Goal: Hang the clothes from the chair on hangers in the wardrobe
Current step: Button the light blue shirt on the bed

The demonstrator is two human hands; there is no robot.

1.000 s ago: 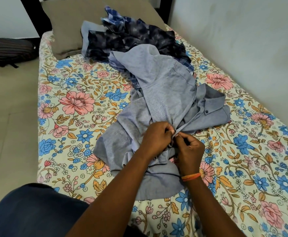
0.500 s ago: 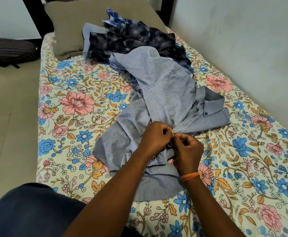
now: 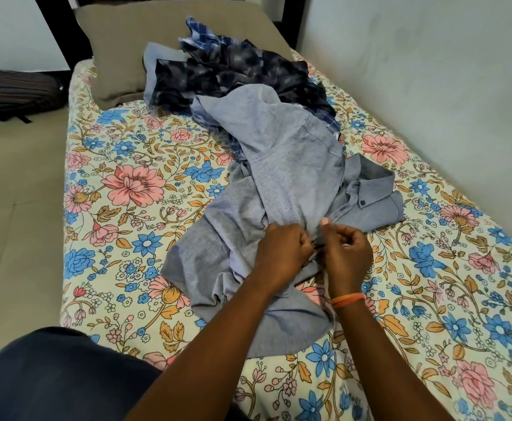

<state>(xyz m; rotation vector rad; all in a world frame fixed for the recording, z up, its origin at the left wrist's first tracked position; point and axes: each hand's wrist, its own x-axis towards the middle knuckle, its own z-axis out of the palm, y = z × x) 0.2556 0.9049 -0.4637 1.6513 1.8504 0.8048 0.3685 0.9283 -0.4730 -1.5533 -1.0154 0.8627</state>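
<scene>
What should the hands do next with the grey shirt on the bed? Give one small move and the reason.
Probably finish working the button at the placket, then move along to the next one. Both the left hand and right hand pinch the front edge of the grey shirt close together, while it lies crumpled on the floral bedsheet. No hanger is in view.

Left hand [image 3: 283,250] and right hand [image 3: 346,250] side by side, fingers curled, pinching
</scene>
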